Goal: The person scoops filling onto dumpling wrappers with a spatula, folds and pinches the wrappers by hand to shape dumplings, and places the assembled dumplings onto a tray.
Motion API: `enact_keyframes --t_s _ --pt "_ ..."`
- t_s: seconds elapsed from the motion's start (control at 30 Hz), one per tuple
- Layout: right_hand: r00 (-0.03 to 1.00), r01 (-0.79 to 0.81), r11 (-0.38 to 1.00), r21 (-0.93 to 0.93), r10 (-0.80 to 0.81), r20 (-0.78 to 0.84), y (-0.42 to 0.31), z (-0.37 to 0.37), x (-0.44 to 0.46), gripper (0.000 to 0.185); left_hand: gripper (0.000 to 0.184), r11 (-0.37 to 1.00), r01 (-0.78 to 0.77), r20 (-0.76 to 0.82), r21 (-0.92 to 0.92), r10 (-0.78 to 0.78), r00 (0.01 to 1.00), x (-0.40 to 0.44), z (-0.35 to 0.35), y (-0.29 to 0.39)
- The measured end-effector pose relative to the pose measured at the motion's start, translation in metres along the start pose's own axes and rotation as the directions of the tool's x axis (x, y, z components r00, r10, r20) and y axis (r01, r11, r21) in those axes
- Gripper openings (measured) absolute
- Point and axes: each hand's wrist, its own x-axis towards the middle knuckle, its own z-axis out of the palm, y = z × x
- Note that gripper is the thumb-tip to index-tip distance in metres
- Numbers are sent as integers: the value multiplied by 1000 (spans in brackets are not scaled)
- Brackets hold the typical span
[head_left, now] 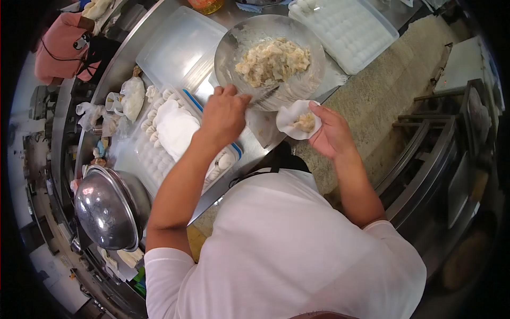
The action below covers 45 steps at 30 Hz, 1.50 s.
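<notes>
My left hand (226, 109) is closed around the handle of a thin metal tool (270, 94), whose far end rests in a wide metal bowl (226, 58). A mound of pale, chunky filling (273, 60) lies in this bowl. In my right hand (332, 133) is a round white dough wrapper (285, 118), held open at the bowl's near right side. A small lump of filling (305, 123) sits at the wrapper's middle. My right thumb rests on the wrapper's edge; its other fingers are partly hidden beneath.
A blue-edged tray (235, 154) of dumplings with a white cloth (172, 127) stands left. Another dumpling tray (348, 32) is at the upper right, a clear lid (180, 45) behind. A domed metal lid (106, 207) sits lower left. A person in pink (61, 48) is upper left.
</notes>
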Motion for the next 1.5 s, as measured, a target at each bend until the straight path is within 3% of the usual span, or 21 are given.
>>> enact_keyframes --t_s 0.03,0.07,0.1,0.13,0.2,0.33,0.4,0.53,0.6,0.63,0.77,0.83,0.87,0.97,1.13,1.2,1.23,1.3,1.37,1.43,1.5 --pt "1000 -2 1000 3 2 4 -1 10 0 40 33 1000 3 1 4 -3 1000 0 -5 13" --pt "999 -3 998 65 0 44 -1 23 1 37 29 719 178 104 -671 -147 984 -4 -13 30" --pt "996 -9 992 125 -2 86 0 35 2 34 28 31 279 269 -960 -186 945 -8 -18 41" --pt "995 -20 992 121 8 98 3 47 5 34 28 32 276 264 -961 -201 943 -11 -14 44" --pt "984 175 956 -235 -169 48 9 64 8 35 36 -512 359 453 -780 -67 889 -15 0 45" --pt "966 139 834 -534 4 258 9 70 -3 43 33 -680 261 433 -685 -93 897 -39 -4 18" --pt "892 382 720 -579 -124 434 19 71 -9 49 34 -761 228 470 -608 -113 875 -56 -22 14" --pt "832 532 471 -704 -140 536 31 101 -20 51 40 -801 164 456 -576 -148 877 -99 -38 16" --pt "762 640 404 -654 -225 607 41 116 -28 47 47 -739 -65 32 -671 -117 993 -128 -12 10" --pt "756 646 400 -650 -219 617 49 125 -32 47 47 -736 -79 22 -672 -126 992 -139 -10 15" --pt "738 638 519 -569 -203 643 89 159 -45 46 54 -711 -325 -55 -624 -375 926 -163 -28 29" --pt "762 599 574 -558 -193 619 106 174 -53 46 51 -517 -286 24 -807 -512 859 -181 -42 24" --pt "786 537 648 -540 -151 599 111 184 -57 48 48 -307 -376 -143 -874 -577 804 -186 -34 17" --pt "796 498 703 -508 -137 590 131 201 -60 46 42 -243 -511 -236 -824 -673 701 -207 -45 13" --pt "808 556 513 -654 -152 569 153 201 -60 33 37 -200 -577 -321 -792 -667 672 -236 -30 -5" --pt "655 753 297 -588 -245 715 163 209 -59 20 37 -74 -509 -344 -858 -652 675 -249 -25 -14" --pt "655 752 293 -590 -237 717 165 213 -61 20 37 -76 -514 -345 -854 -657 670 -254 -25 -18" --pt "821 536 494 -684 -115 560 170 221 -68 16 36 140 -490 -472 -861 -582 663 -264 -27 -25" --pt "818 527 505 -684 -82 569 174 224 -68 16 37 100 -489 -449 -866 -584 676 -275 -34 -29" --pt "812 520 516 -681 -51 581 180 228 -67 16 38 225 -448 -491 -865 -562 666 -282 -37 -35" --pt "717 664 391 -637 -93 691 186 230 -65 16 37 127 -470 -445 -873 -599 666 -290 -35 -40"
